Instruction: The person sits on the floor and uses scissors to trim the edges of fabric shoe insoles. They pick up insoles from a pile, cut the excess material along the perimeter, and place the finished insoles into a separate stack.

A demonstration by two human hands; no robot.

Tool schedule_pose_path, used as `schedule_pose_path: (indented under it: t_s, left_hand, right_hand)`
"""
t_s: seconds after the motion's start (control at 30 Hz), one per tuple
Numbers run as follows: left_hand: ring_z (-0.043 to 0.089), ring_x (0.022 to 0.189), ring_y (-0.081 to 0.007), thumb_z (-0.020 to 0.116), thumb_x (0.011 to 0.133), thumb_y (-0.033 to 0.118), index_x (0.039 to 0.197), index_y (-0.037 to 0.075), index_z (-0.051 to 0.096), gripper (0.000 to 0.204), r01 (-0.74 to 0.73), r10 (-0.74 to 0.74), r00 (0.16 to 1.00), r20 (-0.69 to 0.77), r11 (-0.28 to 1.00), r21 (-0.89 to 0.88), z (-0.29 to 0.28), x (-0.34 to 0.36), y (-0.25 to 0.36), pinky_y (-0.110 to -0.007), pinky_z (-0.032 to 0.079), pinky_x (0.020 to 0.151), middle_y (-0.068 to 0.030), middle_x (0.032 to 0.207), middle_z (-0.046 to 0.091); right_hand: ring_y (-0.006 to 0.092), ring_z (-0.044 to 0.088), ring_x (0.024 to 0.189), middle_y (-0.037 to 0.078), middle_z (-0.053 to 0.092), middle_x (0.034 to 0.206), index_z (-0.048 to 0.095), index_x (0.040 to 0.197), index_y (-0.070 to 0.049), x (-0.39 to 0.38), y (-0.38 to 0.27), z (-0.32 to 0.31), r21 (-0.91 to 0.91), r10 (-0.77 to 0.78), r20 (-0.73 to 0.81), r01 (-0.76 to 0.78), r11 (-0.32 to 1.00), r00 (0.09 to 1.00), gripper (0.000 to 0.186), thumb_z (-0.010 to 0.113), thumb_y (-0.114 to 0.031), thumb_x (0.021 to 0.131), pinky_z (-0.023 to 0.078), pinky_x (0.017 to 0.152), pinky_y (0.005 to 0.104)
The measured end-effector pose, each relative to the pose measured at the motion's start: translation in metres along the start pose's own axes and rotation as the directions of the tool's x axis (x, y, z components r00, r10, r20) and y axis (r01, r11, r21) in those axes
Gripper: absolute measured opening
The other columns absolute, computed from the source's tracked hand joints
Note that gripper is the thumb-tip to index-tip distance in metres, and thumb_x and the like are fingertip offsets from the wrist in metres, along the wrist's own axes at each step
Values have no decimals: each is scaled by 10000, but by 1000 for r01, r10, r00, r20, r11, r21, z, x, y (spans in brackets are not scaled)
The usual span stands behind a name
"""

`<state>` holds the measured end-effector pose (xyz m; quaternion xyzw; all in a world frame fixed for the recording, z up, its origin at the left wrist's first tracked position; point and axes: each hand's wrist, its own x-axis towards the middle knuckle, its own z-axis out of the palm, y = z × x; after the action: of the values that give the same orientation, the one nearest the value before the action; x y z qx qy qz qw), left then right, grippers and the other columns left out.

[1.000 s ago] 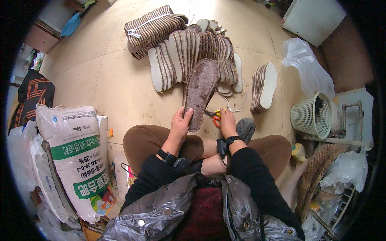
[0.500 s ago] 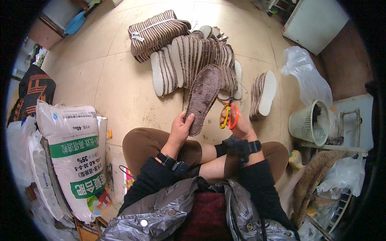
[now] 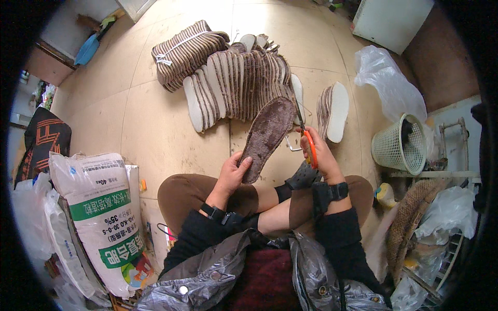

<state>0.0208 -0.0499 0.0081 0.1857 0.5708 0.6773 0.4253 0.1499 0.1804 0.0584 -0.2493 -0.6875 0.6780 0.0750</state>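
Note:
A dark brown, fuzzy shoe insole (image 3: 268,133) is held at its near end by my left hand (image 3: 234,172), thumb on top and fingers beneath. My right hand (image 3: 322,158) is closed around the orange handle of a pair of scissors (image 3: 310,149). The blades point away from me and lie close along the insole's right edge; whether they touch it I cannot tell. Beyond the insole a long row of insoles (image 3: 236,85), brown and white, stands packed on edge on the floor. A smaller stack of insoles (image 3: 337,113) stands to the right, its white face outward.
A bundle of insoles tied with white string (image 3: 185,52) lies at the far left of the row. A big white sack (image 3: 96,207) stands at my left. On the right are a pale plastic basket (image 3: 397,147), a clear plastic bag (image 3: 386,78) and a burlap piece (image 3: 410,228).
The scissors have turned from lying sideways in my fingers to a grip with blades forward, beside the insole. The insole has tilted further right. The whole view has shifted slightly.

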Motion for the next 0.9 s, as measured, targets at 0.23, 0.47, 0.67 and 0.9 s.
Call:
schedule_pose_path:
  t_s: [0.23,0.47,0.67,0.9]
  left_hand:
    - [561,796,-77,561,931,191,1111,-17,559,275,-7,7,1000,8,998,-67,1,-1,-3,-236,479,713,-11,944,615]
    - [560,764,-79,560,932,209,1096,-17,561,279,-1,1,1000,-5,1000,-14,2,-1,-2,-239,484,677,-14,917,615]
    - [566,777,-87,538,944,224,1102,-29,551,299,12,-12,1000,-20,1000,-14,4,-2,1,-247,486,695,-30,918,614]
    - [550,902,-101,466,975,242,1124,-16,545,308,-5,-17,988,-153,990,-138,0,3,-8,-247,440,826,-38,1022,610]
  right_hand:
    - [55,436,609,-18,517,736,516,1132,-65,-1,-3,1,-43,45,-77,-48,998,996,396,598,-371,893,369,521,212]
    - [36,437,555,-32,526,713,569,1053,-60,0,-5,1,-14,74,-100,-76,997,992,353,631,-357,874,351,463,200]
    - [41,441,549,-37,505,696,560,1036,-74,-1,-7,3,74,81,-98,-74,994,992,297,613,-328,891,360,461,196]
    - [81,420,590,-11,417,709,470,1136,-71,8,28,32,437,96,-43,-68,897,994,424,501,-440,931,360,540,224]
